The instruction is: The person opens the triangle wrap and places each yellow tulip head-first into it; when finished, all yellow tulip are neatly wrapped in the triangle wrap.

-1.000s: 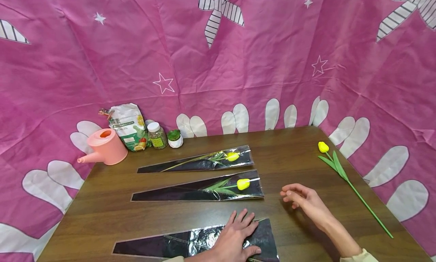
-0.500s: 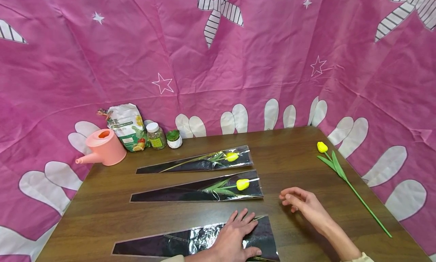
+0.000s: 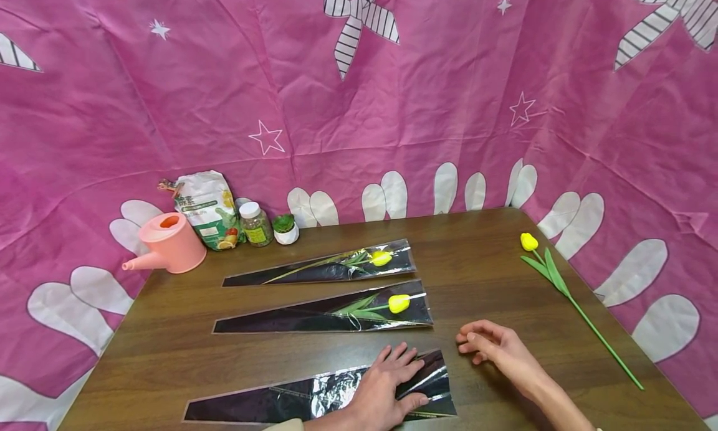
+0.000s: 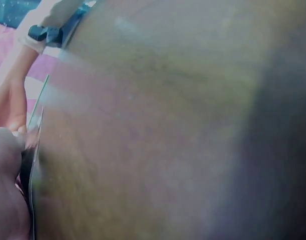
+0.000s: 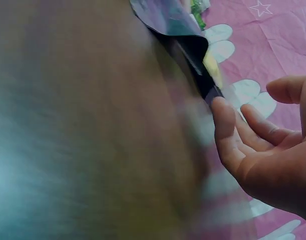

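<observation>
My left hand lies with spread fingers on a black, clear-fronted flower sleeve at the table's front. It presses near the sleeve's wide right end. My right hand is held to the right of that end, fingers loosely bent, holding nothing. In the right wrist view, the right hand has its thumb apart from its fingers. Two more sleeves lie beyond, a middle one and a far one, each with a yellow tulip inside. A loose yellow tulip lies along the right edge.
At the back left stand a pink watering can, a white and green bag, a lidded jar and a small potted plant. A pink patterned cloth hangs behind the brown table.
The front sleeve's wide end has shifted slightly away from me, under my left hand, whose thumb has moved up a little. My right hand has come slightly nearer to me.
</observation>
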A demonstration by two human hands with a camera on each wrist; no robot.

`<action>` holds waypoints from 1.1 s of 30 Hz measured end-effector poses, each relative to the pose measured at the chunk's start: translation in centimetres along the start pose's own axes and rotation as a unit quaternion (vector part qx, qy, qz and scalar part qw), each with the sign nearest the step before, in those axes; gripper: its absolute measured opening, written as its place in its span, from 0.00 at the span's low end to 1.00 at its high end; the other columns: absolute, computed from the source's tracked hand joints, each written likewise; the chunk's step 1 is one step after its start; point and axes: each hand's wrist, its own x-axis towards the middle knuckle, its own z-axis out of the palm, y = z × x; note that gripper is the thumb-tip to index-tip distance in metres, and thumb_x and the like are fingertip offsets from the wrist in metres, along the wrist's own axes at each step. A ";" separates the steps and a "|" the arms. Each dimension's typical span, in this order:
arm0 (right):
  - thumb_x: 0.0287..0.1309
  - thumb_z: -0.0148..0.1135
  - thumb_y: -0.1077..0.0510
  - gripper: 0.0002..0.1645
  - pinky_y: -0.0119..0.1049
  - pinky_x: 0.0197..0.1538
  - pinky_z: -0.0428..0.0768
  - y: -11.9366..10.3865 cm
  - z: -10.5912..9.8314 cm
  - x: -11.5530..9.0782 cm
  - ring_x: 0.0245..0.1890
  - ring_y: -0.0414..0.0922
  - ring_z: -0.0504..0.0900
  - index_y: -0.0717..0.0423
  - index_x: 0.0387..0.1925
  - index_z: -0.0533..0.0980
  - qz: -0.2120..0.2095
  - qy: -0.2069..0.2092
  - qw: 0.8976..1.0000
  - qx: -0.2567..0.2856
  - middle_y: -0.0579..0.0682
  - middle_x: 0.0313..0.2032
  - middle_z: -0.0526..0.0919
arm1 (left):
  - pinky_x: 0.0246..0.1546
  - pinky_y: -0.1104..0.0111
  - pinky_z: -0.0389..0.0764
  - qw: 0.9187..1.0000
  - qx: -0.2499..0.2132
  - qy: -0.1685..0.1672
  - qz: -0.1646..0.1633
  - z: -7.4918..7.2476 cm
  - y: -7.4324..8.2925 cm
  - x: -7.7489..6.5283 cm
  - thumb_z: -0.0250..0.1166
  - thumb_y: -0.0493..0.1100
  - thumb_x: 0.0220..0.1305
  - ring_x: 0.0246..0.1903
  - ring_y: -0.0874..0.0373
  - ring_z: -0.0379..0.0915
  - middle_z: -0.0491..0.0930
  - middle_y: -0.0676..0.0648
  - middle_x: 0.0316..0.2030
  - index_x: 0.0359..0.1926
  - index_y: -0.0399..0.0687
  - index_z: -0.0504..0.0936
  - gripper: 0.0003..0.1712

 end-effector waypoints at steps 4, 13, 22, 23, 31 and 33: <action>0.74 0.55 0.58 0.25 0.41 0.43 0.84 0.2 0.5 -0.6 0.45 0.49 0.86 0.79 0.56 0.66 0.013 -0.039 0.999 0.006 0.69 0.50 0.81 | 0.62 0.47 0.69 1.000 -0.022 0.019 0.001 0.0 0.1 0.1 0.67 0.54 0.67 0.63 0.44 0.70 0.78 0.39 0.60 0.60 0.42 0.81 0.28; 0.70 0.60 0.61 0.33 0.41 0.44 0.85 0.2 2.5 -1.1 0.43 0.51 0.85 0.81 0.62 0.58 0.014 -0.092 0.995 0.023 0.68 0.51 0.80 | 0.62 0.47 0.70 0.999 -0.035 0.042 0.002 -0.1 0.0 0.4 0.70 0.51 0.64 0.63 0.45 0.72 0.78 0.39 0.59 0.61 0.43 0.80 0.29; 0.63 0.62 0.68 0.32 0.40 0.35 0.85 0.6 3.5 -1.0 0.38 0.45 0.84 0.83 0.60 0.61 0.010 -0.058 0.998 0.014 0.66 0.45 0.84 | 0.61 0.46 0.70 0.998 -0.033 0.053 0.014 0.1 0.0 0.6 0.72 0.51 0.61 0.61 0.44 0.73 0.79 0.39 0.59 0.61 0.42 0.81 0.30; 0.62 0.63 0.68 0.32 0.39 0.34 0.85 0.6 3.6 -1.0 0.37 0.44 0.84 0.82 0.60 0.61 0.011 -0.053 0.998 0.006 0.65 0.44 0.84 | 0.61 0.46 0.71 0.998 -0.033 0.054 0.016 0.2 0.0 0.6 0.72 0.51 0.61 0.61 0.44 0.73 0.79 0.39 0.58 0.61 0.42 0.81 0.30; 0.60 0.64 0.68 0.31 0.34 0.29 0.80 0.4 4.2 -1.1 0.30 0.43 0.81 0.81 0.58 0.62 0.026 -0.021 0.999 -0.005 0.60 0.37 0.86 | 0.61 0.49 0.72 0.998 -0.033 0.058 0.021 0.2 0.0 0.7 0.71 0.51 0.62 0.61 0.45 0.73 0.79 0.41 0.59 0.62 0.41 0.79 0.31; 0.60 0.65 0.68 0.31 0.33 0.29 0.79 0.4 4.4 -1.1 0.28 0.43 0.80 0.81 0.58 0.62 0.026 -0.016 1.000 -0.007 0.59 0.35 0.85 | 0.60 0.50 0.72 0.997 -0.037 0.063 0.024 0.2 0.1 0.7 0.71 0.51 0.62 0.61 0.45 0.73 0.79 0.41 0.59 0.62 0.41 0.79 0.31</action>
